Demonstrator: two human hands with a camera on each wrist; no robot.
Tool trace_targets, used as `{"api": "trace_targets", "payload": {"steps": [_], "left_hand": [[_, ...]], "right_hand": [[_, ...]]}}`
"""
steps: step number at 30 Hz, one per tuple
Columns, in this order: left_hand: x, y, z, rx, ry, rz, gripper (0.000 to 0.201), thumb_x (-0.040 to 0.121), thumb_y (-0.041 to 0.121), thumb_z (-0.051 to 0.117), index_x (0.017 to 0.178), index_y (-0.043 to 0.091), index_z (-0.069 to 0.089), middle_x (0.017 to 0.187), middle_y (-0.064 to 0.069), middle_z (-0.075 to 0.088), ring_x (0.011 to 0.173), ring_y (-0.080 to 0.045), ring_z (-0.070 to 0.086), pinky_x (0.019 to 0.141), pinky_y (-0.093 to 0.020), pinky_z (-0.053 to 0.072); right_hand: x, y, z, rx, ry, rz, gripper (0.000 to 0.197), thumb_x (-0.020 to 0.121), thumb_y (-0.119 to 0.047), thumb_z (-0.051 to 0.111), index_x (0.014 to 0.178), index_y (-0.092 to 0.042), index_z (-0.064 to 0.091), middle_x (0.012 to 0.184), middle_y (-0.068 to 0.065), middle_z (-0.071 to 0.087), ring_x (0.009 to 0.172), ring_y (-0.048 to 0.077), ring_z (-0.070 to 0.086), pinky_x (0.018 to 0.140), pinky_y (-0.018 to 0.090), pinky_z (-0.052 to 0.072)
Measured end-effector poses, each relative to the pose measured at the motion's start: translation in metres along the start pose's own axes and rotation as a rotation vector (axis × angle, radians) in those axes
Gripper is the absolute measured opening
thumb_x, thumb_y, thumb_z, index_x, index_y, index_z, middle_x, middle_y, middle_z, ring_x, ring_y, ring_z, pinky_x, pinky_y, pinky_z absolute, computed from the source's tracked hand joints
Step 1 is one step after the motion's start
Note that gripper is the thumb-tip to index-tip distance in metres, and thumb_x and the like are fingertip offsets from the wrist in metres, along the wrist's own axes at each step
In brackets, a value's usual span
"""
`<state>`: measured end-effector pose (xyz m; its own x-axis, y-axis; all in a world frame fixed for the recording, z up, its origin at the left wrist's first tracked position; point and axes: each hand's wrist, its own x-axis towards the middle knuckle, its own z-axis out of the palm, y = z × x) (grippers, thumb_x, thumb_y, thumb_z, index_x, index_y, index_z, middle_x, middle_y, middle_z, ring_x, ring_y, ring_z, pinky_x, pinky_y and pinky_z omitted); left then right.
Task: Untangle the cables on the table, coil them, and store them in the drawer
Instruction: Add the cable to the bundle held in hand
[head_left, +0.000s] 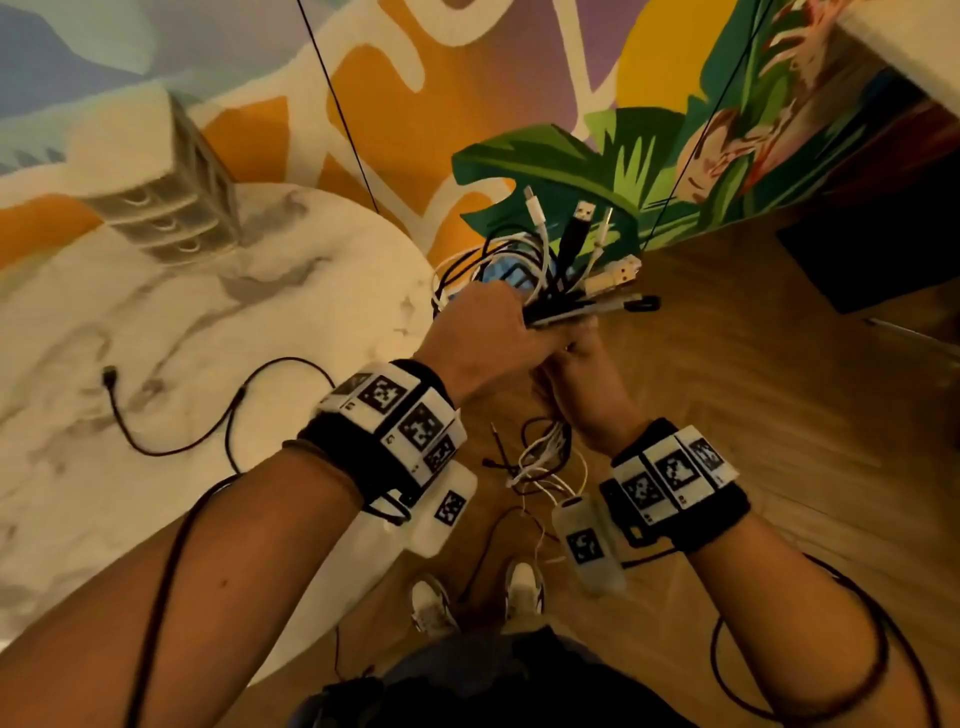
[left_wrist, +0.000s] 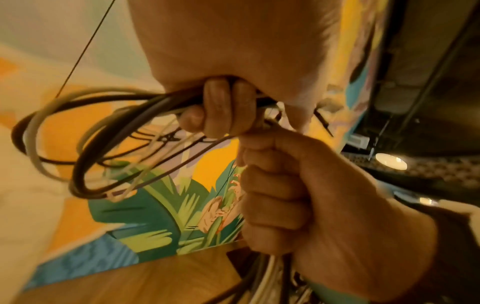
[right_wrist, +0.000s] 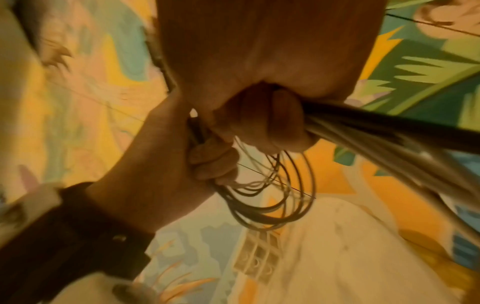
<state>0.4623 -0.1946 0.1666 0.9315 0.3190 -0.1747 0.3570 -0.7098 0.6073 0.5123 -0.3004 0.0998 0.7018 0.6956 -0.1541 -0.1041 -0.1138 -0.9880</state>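
Note:
A bundle of black and white cables (head_left: 540, 270) is held in the air beside the table, over the wooden floor. Several plug ends (head_left: 584, 218) fan out above the hands. My left hand (head_left: 483, 332) grips the looped part of the bundle; its curled fingers (left_wrist: 223, 109) wrap the strands, and the loops (left_wrist: 78, 144) sag to the left. My right hand (head_left: 579, 374) is fisted around the same bundle just below, and this fist (left_wrist: 285, 195) shows in the left wrist view. Loose tails (head_left: 545, 457) dangle under it. One black cable (head_left: 171, 415) lies apart on the marble table (head_left: 208, 322).
A small beige drawer unit (head_left: 171, 208) with its drawers closed stands at the table's far side, in front of a painted wall. A dark flat object (head_left: 872, 260) lies on the floor at the right. My shoes (head_left: 478, 597) stand on the floor below the hands.

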Motion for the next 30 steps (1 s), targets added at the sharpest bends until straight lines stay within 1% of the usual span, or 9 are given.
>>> {"api": "trace_targets", "payload": {"steps": [2, 6, 11, 15, 17, 20, 24, 28, 30], "left_hand": [[0.006, 0.005, 0.000, -0.071, -0.008, -0.010, 0.058, 0.077, 0.058, 0.066, 0.057, 0.005, 0.050, 0.054, -0.004, 0.042, 0.051, -0.020, 0.043, 0.052, -0.039, 0.032], [0.012, 0.017, -0.002, -0.117, 0.080, 0.009, 0.043, 0.083, 0.032, 0.065, 0.053, 0.013, 0.041, 0.049, 0.001, 0.035, 0.044, -0.012, 0.034, 0.045, -0.028, 0.026], [0.012, 0.020, -0.011, 0.026, 0.197, 0.155, 0.031, 0.089, 0.036, 0.059, 0.097, 0.007, 0.067, 0.074, -0.001, 0.063, 0.068, -0.016, 0.060, 0.059, -0.023, 0.046], [0.012, 0.026, -0.046, 0.090, 0.391, 0.240, 0.033, 0.092, 0.033, 0.056, 0.085, 0.001, 0.058, 0.062, 0.005, 0.049, 0.052, -0.008, 0.041, 0.049, -0.010, 0.034], [0.014, 0.026, -0.057, 0.100, 0.436, 0.270, 0.036, 0.091, 0.035, 0.056, 0.098, 0.001, 0.065, 0.074, -0.001, 0.060, 0.063, -0.014, 0.051, 0.051, -0.013, 0.037], [0.011, 0.026, -0.058, 0.103, 0.430, 0.254, 0.031, 0.091, 0.032, 0.057, 0.103, 0.004, 0.066, 0.068, 0.005, 0.049, 0.055, -0.010, 0.044, 0.048, -0.012, 0.029], [0.007, 0.028, -0.066, 0.079, 0.485, 0.230, 0.027, 0.092, 0.029, 0.057, 0.100, 0.006, 0.067, 0.063, 0.009, 0.049, 0.050, -0.005, 0.040, 0.047, -0.007, 0.030], [0.008, 0.028, -0.083, 0.024, 0.539, 0.236, 0.023, 0.092, 0.029, 0.057, 0.095, 0.009, 0.068, 0.060, 0.023, 0.039, 0.048, 0.003, 0.045, 0.048, -0.004, 0.030], [0.008, 0.026, -0.083, 0.044, 0.544, 0.245, 0.022, 0.092, 0.027, 0.057, 0.094, 0.008, 0.068, 0.060, 0.021, 0.040, 0.047, -0.006, 0.041, 0.049, -0.004, 0.030]], "right_hand": [[-0.005, -0.010, -0.003, -0.038, -0.006, -0.061, 0.024, 0.092, -0.007, 0.044, 0.076, -0.023, 0.051, 0.044, -0.017, 0.049, 0.037, -0.001, 0.041, 0.043, 0.015, 0.030], [-0.011, -0.022, 0.000, -0.026, -0.033, -0.101, 0.035, 0.091, 0.007, 0.048, 0.067, -0.018, 0.046, 0.043, -0.021, 0.052, 0.039, -0.006, 0.048, 0.043, 0.005, 0.034], [-0.006, 0.038, -0.007, -0.082, -0.063, 0.083, 0.033, 0.090, -0.010, 0.056, 0.061, -0.019, 0.043, 0.044, -0.010, 0.042, 0.037, 0.004, 0.038, 0.045, 0.021, 0.035], [-0.005, 0.112, -0.026, -0.269, -0.051, 0.357, 0.039, 0.089, -0.019, 0.057, 0.054, -0.023, 0.039, 0.050, -0.004, 0.037, 0.043, 0.012, 0.034, 0.051, 0.029, 0.031], [-0.006, 0.136, -0.032, -0.299, 0.010, 0.462, 0.026, 0.090, -0.019, 0.058, 0.067, -0.024, 0.046, 0.058, 0.000, 0.045, 0.049, 0.014, 0.042, 0.051, 0.028, 0.036], [0.001, 0.156, -0.031, -0.273, 0.014, 0.542, 0.018, 0.092, -0.022, 0.057, 0.079, -0.030, 0.047, 0.048, -0.006, 0.057, 0.046, 0.011, 0.056, 0.047, 0.024, 0.044], [0.005, 0.164, -0.024, -0.312, -0.007, 0.690, 0.032, 0.093, -0.038, 0.053, 0.069, -0.018, 0.049, 0.053, 0.002, 0.055, 0.040, 0.008, 0.053, 0.046, 0.020, 0.043], [0.006, 0.174, -0.026, -0.458, 0.099, 0.730, 0.039, 0.092, -0.047, 0.051, 0.078, -0.011, 0.052, 0.063, 0.003, 0.055, 0.056, 0.017, 0.055, 0.050, 0.025, 0.041], [0.013, 0.172, -0.031, -0.578, 0.137, 0.700, 0.037, 0.093, -0.041, 0.052, 0.080, -0.006, 0.056, 0.066, 0.005, 0.055, 0.065, 0.024, 0.057, 0.059, 0.032, 0.045]]}}
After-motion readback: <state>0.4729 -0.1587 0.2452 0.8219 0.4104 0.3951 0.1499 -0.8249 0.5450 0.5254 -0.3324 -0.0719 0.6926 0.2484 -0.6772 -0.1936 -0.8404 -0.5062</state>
